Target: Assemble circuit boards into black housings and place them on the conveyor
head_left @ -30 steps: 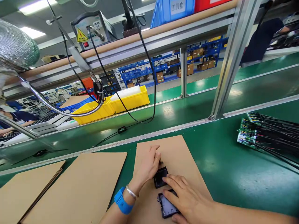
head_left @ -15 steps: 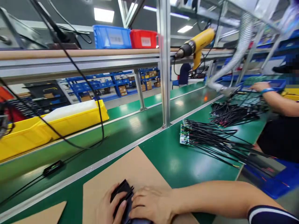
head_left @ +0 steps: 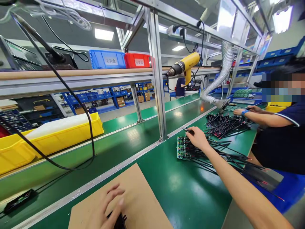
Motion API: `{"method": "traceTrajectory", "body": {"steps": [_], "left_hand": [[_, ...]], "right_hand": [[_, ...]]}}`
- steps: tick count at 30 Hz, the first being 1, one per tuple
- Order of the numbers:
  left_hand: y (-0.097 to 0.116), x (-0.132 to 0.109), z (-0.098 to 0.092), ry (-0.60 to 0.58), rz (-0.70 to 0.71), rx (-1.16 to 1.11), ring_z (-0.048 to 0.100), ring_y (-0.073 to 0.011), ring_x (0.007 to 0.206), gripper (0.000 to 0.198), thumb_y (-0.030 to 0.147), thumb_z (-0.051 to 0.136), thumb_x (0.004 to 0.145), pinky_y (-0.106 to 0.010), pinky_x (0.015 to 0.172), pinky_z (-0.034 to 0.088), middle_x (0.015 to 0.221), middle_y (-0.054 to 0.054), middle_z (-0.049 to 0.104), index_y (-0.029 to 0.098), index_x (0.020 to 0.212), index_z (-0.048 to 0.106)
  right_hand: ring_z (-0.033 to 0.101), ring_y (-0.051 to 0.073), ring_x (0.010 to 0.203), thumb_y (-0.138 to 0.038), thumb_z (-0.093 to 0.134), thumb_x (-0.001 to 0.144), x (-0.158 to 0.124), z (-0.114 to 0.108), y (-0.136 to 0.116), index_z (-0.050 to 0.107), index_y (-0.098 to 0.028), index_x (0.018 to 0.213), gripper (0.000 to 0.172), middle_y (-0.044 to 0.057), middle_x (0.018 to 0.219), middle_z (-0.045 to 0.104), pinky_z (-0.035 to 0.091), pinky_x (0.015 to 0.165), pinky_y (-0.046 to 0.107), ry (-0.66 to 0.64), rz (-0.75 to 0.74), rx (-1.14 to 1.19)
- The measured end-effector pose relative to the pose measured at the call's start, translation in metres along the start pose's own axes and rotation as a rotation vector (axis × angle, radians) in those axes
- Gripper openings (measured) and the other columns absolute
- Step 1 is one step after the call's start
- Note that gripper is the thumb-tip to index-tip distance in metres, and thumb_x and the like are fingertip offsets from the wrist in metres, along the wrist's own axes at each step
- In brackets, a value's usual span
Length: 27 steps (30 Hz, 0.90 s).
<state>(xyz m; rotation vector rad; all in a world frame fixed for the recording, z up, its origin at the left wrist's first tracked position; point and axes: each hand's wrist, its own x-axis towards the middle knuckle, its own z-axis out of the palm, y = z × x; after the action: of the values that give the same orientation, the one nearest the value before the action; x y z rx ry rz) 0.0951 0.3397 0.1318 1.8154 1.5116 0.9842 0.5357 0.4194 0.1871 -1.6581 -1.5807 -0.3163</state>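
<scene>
Pinching a small dark piece (head_left: 188, 130) between fingertips that are nearly together, the right hand (head_left: 200, 139) is just above the wired circuit boards (head_left: 181, 148), on the green counter (head_left: 190, 197) beyond the right side of the cardboard sheet (head_left: 141, 202). The step in hand looks like picking out one part, and the next move seems to call for a clean lift, clear of the loose black leads (head_left: 232, 153). The left hand (head_left: 103, 210), blurred, curls its parted fingers over a black case (head_left: 119, 222) on the sheet's near part; whether they grip it cannot be told.
</scene>
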Motion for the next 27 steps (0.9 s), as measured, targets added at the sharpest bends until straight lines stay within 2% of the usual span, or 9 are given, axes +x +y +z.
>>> {"method": "traceTrajectory", "body": {"steps": [5, 7, 9, 12, 16, 19, 22, 25, 27], "left_hand": [[0.106, 0.044, 0.057, -0.485, -0.050, -0.645, 0.063, -0.0308, 0.109, 0.066, 0.070, 0.046, 0.087, -0.048, 0.094, 0.050, 0.122, -0.018, 0.063, 0.016, 0.123, 0.059], [0.133, 0.047, 0.070, -0.502, 0.011, -0.670, 0.068, -0.0283, 0.091, 0.066, 0.069, 0.041, 0.090, -0.045, 0.082, 0.055, 0.107, -0.018, 0.068, 0.013, 0.118, 0.061], [0.147, 0.044, 0.066, -0.429, 0.084, -0.606, 0.068, -0.0249, 0.079, 0.062, 0.066, 0.039, 0.092, -0.040, 0.073, 0.055, 0.098, -0.014, 0.070, 0.014, 0.112, 0.064], [0.157, 0.038, 0.029, -0.325, 0.230, -0.485, 0.064, -0.0234, 0.080, 0.054, 0.064, 0.051, 0.089, -0.035, 0.073, 0.051, 0.090, -0.009, 0.069, 0.015, 0.099, 0.070], [0.179, 0.030, -0.030, -0.255, 0.529, -0.285, 0.061, -0.0255, 0.082, 0.050, 0.063, 0.060, 0.082, -0.034, 0.077, 0.047, 0.081, -0.007, 0.067, 0.014, 0.085, 0.074], [0.194, 0.023, -0.050, -0.205, 0.736, -0.152, 0.062, -0.0253, 0.077, 0.049, 0.058, 0.051, 0.088, -0.034, 0.072, 0.048, 0.082, -0.007, 0.068, 0.015, 0.096, 0.074], [0.192, 0.019, -0.056, -0.136, 0.770, -0.171, 0.065, -0.0275, 0.081, 0.051, 0.057, 0.049, 0.088, -0.037, 0.076, 0.050, 0.089, -0.009, 0.070, 0.015, 0.104, 0.073], [0.175, 0.016, -0.054, 0.027, 0.761, -0.253, 0.061, -0.0322, 0.107, 0.058, 0.060, 0.048, 0.087, -0.041, 0.094, 0.045, 0.113, -0.012, 0.066, 0.016, 0.122, 0.063], [0.162, 0.012, -0.043, 0.201, 0.690, -0.372, 0.045, -0.0338, 0.130, 0.078, 0.072, 0.045, 0.083, -0.042, 0.105, 0.037, 0.141, -0.012, 0.048, 0.021, 0.142, 0.042]], "right_hand": [[0.058, 0.023, 0.093, -0.016, 0.048, 0.092, -0.103, -0.006, -0.096, 0.061, -0.019, 0.110, 0.022, 0.010, 0.098, 0.063, 0.049, 0.082, 0.036, 0.192, -0.280, 0.134], [0.058, 0.021, 0.078, -0.006, 0.050, 0.088, -0.142, -0.008, -0.133, 0.058, -0.016, 0.118, 0.033, 0.010, 0.093, 0.065, 0.049, 0.069, 0.033, 0.236, -0.548, 0.225], [0.058, 0.021, 0.074, -0.008, 0.048, 0.088, -0.160, -0.024, -0.158, 0.057, -0.012, 0.120, 0.033, 0.012, 0.093, 0.066, 0.049, 0.062, 0.033, 0.134, -0.682, 0.300], [0.060, 0.021, 0.082, -0.015, 0.054, 0.089, -0.143, -0.077, -0.167, 0.057, -0.019, 0.120, 0.031, 0.009, 0.102, 0.066, 0.051, 0.068, 0.034, -0.020, -0.733, 0.486], [0.053, 0.026, 0.115, -0.012, 0.056, 0.086, -0.080, -0.122, -0.157, 0.048, -0.024, 0.134, 0.050, 0.008, 0.125, 0.057, 0.044, 0.098, 0.042, 0.105, -0.520, 0.552], [0.049, 0.029, 0.121, -0.024, 0.064, 0.082, -0.049, -0.098, -0.166, 0.048, -0.019, 0.135, 0.055, 0.010, 0.131, 0.054, 0.042, 0.101, 0.044, -0.288, -0.589, 0.655], [0.058, 0.022, 0.101, -0.021, 0.063, 0.079, -0.043, -0.057, -0.187, 0.058, -0.019, 0.120, 0.041, 0.003, 0.110, 0.064, 0.048, 0.088, 0.034, -0.590, -0.614, 0.796], [0.058, 0.018, 0.077, -0.021, 0.050, 0.088, -0.045, -0.034, -0.203, 0.059, -0.016, 0.103, 0.019, 0.001, 0.085, 0.063, 0.048, 0.070, 0.029, -0.529, -0.449, 0.804], [0.055, 0.018, 0.074, -0.020, 0.045, 0.090, -0.045, -0.034, -0.212, 0.055, -0.015, 0.102, 0.017, 0.002, 0.080, 0.059, 0.044, 0.066, 0.028, -0.442, -0.332, 0.776]]}}
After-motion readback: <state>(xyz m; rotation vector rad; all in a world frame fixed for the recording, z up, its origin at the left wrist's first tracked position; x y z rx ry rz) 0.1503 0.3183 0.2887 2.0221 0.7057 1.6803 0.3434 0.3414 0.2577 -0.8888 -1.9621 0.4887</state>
